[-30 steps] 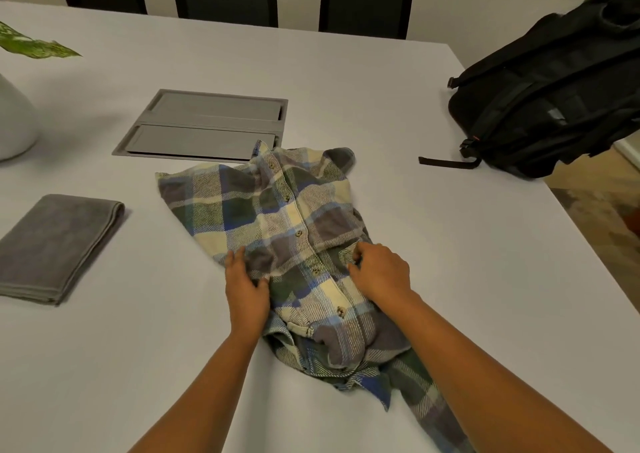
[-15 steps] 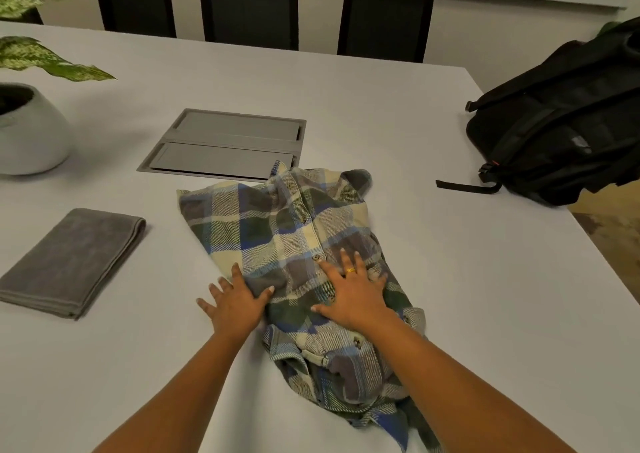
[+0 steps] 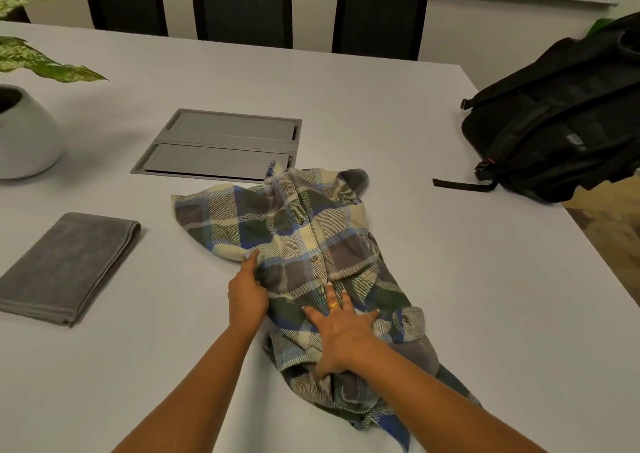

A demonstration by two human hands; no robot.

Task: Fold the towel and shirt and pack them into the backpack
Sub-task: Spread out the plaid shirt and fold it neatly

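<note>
The left hand [image 3: 247, 293] has slid forward from lying spread beside the cloth half a second ago and now points along the left edge of the plaid shirt [image 3: 304, 231], its forefinger straight at the folded-in sleeve. Its other fingers are hidden at the fabric's edge, so I cannot tell whether it pinches the cloth or only smooths it. The right hand [image 3: 341, 328] has stayed flat with fingers spread, pressing the button placket rather than gripping it as it did a second ago. The shirt lies button-side up in the middle of the white table [image 3: 467, 296]. It is narrowed at the near end but still rumpled, with its tail bunched under the right forearm. This looks like smoothing between folds, so the shirt is probably only partly folded. The grey towel [image 3: 69, 265] already lies folded well to the left. The black backpack [image 3: 561, 123] sits at the table's far right edge, well apart from both, with nothing packed yet as far as can be seen.
</note>
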